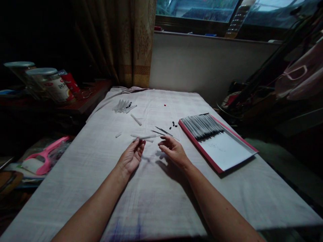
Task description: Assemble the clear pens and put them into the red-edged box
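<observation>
My left hand (132, 156) pinches a translucent pen barrel (148, 136) between thumb and fingers, its far end pointing right. My right hand (174, 151) hovers close to that end with fingers curved and apart, holding nothing I can see. Just beyond it lie thin dark pen refills (164, 130) on the cloth. More clear tubes lie around my left hand, including a loose barrel (136, 119) and a short cap (118, 134). Several small black plugs (173, 124) sit beyond my right hand.
A red-edged box (237, 156) on the right holds a row of assembled pens (203, 126). A pile of clear caps (122, 106) lies at the far left of the table, a red plug (165, 105) at the back. Jars (57, 87) stand on a side cabinet.
</observation>
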`<act>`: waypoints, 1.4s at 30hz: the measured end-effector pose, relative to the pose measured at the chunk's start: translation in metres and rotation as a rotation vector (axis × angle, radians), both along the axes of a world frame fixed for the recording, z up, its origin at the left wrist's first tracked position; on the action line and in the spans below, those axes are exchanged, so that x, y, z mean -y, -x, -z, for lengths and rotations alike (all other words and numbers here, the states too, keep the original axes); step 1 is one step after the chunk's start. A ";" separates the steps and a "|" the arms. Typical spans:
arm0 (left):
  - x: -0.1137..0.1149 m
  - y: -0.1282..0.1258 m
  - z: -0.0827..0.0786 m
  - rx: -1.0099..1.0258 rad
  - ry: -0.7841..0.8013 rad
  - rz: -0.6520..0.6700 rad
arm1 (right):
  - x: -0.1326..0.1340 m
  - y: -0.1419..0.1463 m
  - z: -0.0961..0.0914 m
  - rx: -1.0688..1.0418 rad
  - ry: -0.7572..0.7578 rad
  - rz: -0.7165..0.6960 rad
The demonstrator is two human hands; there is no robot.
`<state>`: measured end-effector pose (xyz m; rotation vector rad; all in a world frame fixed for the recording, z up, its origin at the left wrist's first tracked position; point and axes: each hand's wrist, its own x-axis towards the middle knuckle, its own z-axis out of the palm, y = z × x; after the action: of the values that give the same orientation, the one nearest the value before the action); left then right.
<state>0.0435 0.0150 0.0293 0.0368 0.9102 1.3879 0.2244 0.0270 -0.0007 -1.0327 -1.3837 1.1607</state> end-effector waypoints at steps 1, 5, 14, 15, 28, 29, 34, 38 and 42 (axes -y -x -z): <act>0.000 0.000 0.000 0.003 0.009 0.006 | 0.000 0.001 0.000 -0.006 0.002 0.003; 0.004 -0.006 0.002 -0.046 -0.015 0.055 | 0.001 0.009 -0.003 -0.088 0.022 0.047; 0.003 0.002 0.015 -0.404 -0.199 0.147 | 0.000 -0.003 -0.017 -0.065 0.028 0.126; 0.002 0.005 0.015 -0.538 -0.270 0.085 | -0.001 -0.005 -0.017 -0.058 0.029 0.131; 0.010 0.011 0.013 -1.182 -0.602 0.181 | -0.010 -0.005 -0.007 0.028 -0.004 0.058; 0.008 0.013 0.014 -1.194 -0.573 0.146 | -0.015 -0.013 -0.007 0.048 -0.021 0.117; 0.000 0.023 0.016 -1.117 -0.481 0.049 | -0.026 -0.050 0.000 0.337 -0.142 0.369; 0.000 0.023 0.015 -1.116 -0.554 0.069 | -0.016 -0.048 0.006 0.616 -0.212 0.307; 0.002 0.022 0.017 -1.273 -0.598 0.085 | -0.017 -0.035 0.000 0.852 -0.249 0.274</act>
<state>0.0219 0.0128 0.0125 1.5279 1.4168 1.4501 0.2594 0.0443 -0.0011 -1.5564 -1.8870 0.3105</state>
